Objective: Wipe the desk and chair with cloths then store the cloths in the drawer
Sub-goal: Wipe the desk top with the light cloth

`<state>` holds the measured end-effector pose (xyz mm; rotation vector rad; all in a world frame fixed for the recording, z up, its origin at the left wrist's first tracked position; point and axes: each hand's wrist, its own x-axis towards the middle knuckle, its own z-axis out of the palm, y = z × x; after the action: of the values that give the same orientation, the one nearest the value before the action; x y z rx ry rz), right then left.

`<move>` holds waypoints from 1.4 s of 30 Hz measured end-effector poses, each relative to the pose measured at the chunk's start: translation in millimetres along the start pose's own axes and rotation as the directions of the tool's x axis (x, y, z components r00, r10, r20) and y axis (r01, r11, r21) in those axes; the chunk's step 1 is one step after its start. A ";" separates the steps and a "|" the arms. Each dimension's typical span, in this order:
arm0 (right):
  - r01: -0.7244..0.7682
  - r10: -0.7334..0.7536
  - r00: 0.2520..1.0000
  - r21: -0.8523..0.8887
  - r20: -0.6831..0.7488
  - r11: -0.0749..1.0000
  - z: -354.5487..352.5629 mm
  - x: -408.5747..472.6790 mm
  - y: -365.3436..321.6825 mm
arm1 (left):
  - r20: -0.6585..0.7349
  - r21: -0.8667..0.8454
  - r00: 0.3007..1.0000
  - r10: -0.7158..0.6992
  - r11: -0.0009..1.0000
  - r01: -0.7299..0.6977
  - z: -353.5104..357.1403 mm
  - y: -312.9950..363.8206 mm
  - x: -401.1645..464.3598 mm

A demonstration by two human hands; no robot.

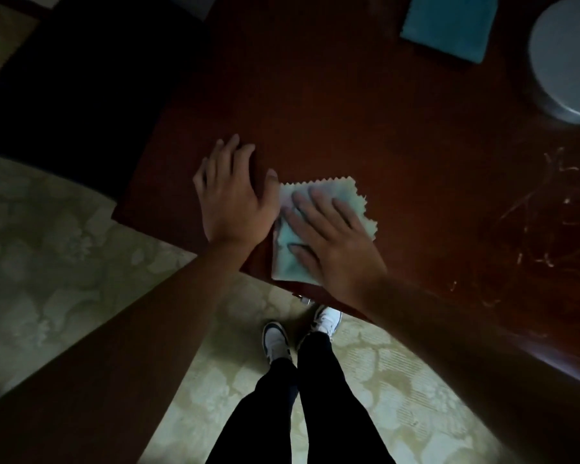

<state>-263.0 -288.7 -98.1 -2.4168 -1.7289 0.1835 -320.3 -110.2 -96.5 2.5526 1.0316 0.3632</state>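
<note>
Near the front corner of the dark red-brown wooden surface point(365, 128), a pale green cloth point(315, 226) with zigzag-cut edges lies flat, its near edge reaching the rim of the surface. On top of it the right hand point(332, 242) lies palm down, fingers straight and spread, pressing the cloth against the wood; its grip is released, flat rather than curled. Just beside it, the left hand point(233, 192) rests palm down on the bare wood at the corner, fingers extended and slightly apart, its grip also released, the thumb touching or nearly touching the cloth's left edge. Farther back on the surface lies a folded teal cloth point(447, 25), well apart from the hands, and at the far right stands a round pale grey container point(566, 55), partly cut off by the frame. Pale scratch marks point(546, 209) show on the wood to the right. Below, dark trousers point(308, 403) and white shoes point(275, 339) stand on a patterned greenish carpet point(64, 249).
</note>
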 end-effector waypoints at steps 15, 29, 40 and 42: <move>-0.076 0.079 0.994 0.047 -0.071 0.996 -3.3 9.2 17.9 | -0.003 -0.018 0.999 0.051 0.999 -0.051 -0.3 -0.4 0.6; 0.130 -0.132 0.991 -0.061 -0.014 0.990 3.4 -2.6 9.6 | 0.012 -0.017 0.995 0.097 0.995 -0.096 1.0 0.1 -2.1; 0.045 -0.043 0.998 0.040 -0.052 0.998 -2.0 -38.1 38.4 | 0.055 0.097 0.984 0.168 0.980 -0.173 5.7 12.6 -1.9; 0.024 -0.024 0.999 0.003 -0.044 1.000 -12.5 -19.5 87.8 | 0.037 0.097 0.991 0.129 0.986 -0.132 14.5 31.2 -1.4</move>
<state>-185.6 -335.8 -103.6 -2.3779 -1.7355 0.1291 -296.8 -135.4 -96.6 2.7141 0.8945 0.3142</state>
